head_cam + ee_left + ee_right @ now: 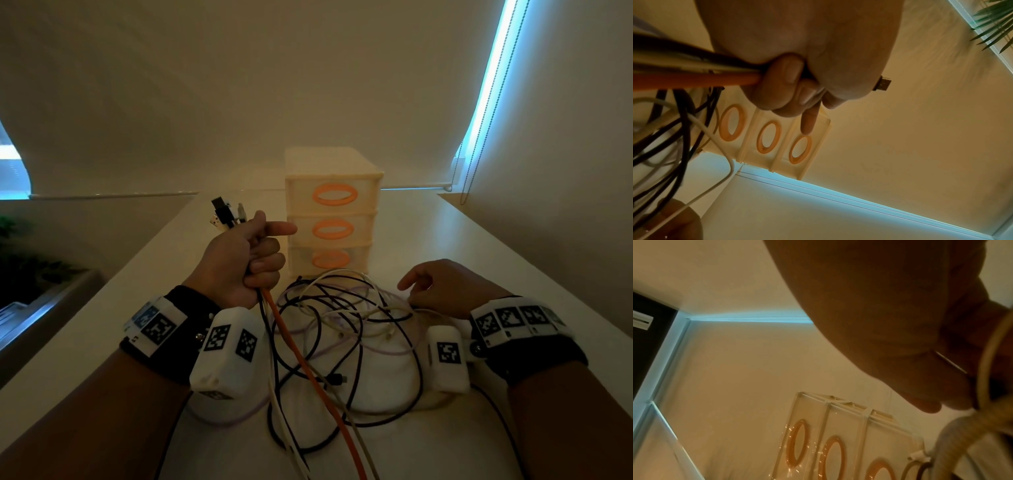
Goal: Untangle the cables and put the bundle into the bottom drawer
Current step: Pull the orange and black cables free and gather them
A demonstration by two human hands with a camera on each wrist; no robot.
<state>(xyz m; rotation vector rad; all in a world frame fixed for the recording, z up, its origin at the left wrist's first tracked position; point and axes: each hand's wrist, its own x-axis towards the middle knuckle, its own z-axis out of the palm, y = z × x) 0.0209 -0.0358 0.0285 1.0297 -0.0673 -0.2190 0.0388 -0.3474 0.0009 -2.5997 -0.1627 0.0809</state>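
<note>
My left hand (262, 255) is raised above the table and grips a bundle of cable ends. Black and white plugs (224, 214) stick out above the fist, and its forefinger points at the drawer unit. A thick orange cable (308, 370) and several black and white ones hang from the fist (785, 84) into a loose tangle (346, 325) on the table. My right hand (416, 294) lies low at the tangle's right side and pinches a white cable (424, 310). Behind the tangle stands a cream three-drawer unit (332, 171) with its bottom drawer (330, 258) closed.
The white table (137, 325) drops off along its left edge, with a dark plant (27, 267) beyond. Blinds hang behind the unit, and a bead chain (469, 164) dangles at the right wall. All three drawers have orange oval handles (833, 459).
</note>
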